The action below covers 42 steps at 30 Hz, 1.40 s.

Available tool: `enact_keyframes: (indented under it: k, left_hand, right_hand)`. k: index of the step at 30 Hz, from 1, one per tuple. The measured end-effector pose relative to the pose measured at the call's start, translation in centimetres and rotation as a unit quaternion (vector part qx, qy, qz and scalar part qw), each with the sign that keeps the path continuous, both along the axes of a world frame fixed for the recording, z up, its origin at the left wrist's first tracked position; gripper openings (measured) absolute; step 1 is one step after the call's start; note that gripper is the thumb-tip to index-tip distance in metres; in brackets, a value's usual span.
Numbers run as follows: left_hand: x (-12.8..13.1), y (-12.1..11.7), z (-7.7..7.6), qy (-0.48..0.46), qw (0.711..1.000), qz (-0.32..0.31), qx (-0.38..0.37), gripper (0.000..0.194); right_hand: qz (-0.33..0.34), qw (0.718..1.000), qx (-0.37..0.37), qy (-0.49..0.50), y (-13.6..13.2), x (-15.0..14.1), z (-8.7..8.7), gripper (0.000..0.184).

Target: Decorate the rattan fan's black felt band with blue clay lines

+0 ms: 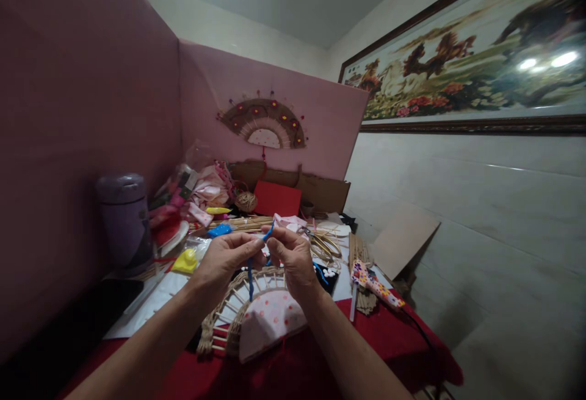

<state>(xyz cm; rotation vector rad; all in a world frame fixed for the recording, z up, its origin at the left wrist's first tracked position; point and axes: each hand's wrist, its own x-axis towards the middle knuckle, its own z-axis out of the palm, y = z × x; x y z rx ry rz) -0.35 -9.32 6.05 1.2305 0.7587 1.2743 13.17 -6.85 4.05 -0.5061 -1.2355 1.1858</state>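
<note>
A strand of blue yarn point(250, 281) is pinched between my left hand point(235, 255) and my right hand point(292, 259). One end sticks up above the fingertips, and the other hangs below my left hand. Both hands are closed, their fingertips close together. Beneath them lies a half-round fan frame point(220, 320) of thin sticks woven with twine. Its inner half-circle is covered by pale pink dotted fabric point(270, 320). My right hand and wrist hide part of the frame's right side.
A purple flask point(126, 223) stands at the left. Gold-handled scissors point(324, 246) and a flower-patterned glue gun point(378, 287) lie to the right. Behind are a twine ball point(246, 201), a red card point(278, 198) and a finished fan point(263, 122) on the pink panel.
</note>
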Motion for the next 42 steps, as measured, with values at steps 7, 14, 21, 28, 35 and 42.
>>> enact_keyframes:
  k: [7,14,21,28,35,42]
  left_hand:
    - [0.1,-0.2,0.0,-0.001,0.999,-0.043,-0.015,0.032]
    - [0.2,-0.6,0.2,-0.003,0.999,-0.025,-0.023,0.025]
    - [0.2,-0.4,-0.1,-0.015,0.997,-0.058,-0.046,0.032]
    - [0.3,-0.1,-0.1,-0.038,0.997,-0.046,-0.053,0.025]
    - [0.5,-0.2,-0.2,-0.023,0.997,-0.047,-0.055,0.029]
    - [0.9,0.1,-0.5,0.009,0.999,-0.036,-0.009,0.024]
  right_hand:
    - [0.000,0.999,0.039,0.007,-0.2,-0.2,0.2,0.011]
    - [0.038,0.999,0.005,0.003,-0.9,0.0,0.3,0.019]
    - [0.001,1.000,0.025,-0.004,-0.6,0.2,0.7,0.019]
    - [0.025,1.000,0.000,-0.007,-1.0,0.6,0.6,0.028]
    - [-0.035,0.999,0.034,-0.005,-0.6,0.8,0.6,0.019]
    - [-0.010,0.999,0.014,-0.031,-0.6,1.4,0.6,0.026]
